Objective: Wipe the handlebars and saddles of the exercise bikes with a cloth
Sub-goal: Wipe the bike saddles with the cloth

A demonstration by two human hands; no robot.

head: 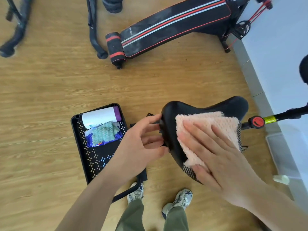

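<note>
A black bike saddle [221, 105] sits just right of centre, seen from above. A pink fluffy cloth [208, 125] lies spread over its top. My right hand [215, 155] presses flat on the cloth with straight fingers. My left hand [141, 145] grips the saddle's left rear edge, fingers curled under the rim. The bike's black frame tube with a red knob [256, 122] and yellow label runs off to the right. No handlebar of this bike is in view.
A black perforated tray [100, 162] on the wooden floor at left holds a white roll [100, 116] and a green cloth [104, 133]. A black-and-red sit-up bench [166, 27] lies farther off. A white wall [275, 47] runs along the right. My shoes [180, 200] are below the saddle.
</note>
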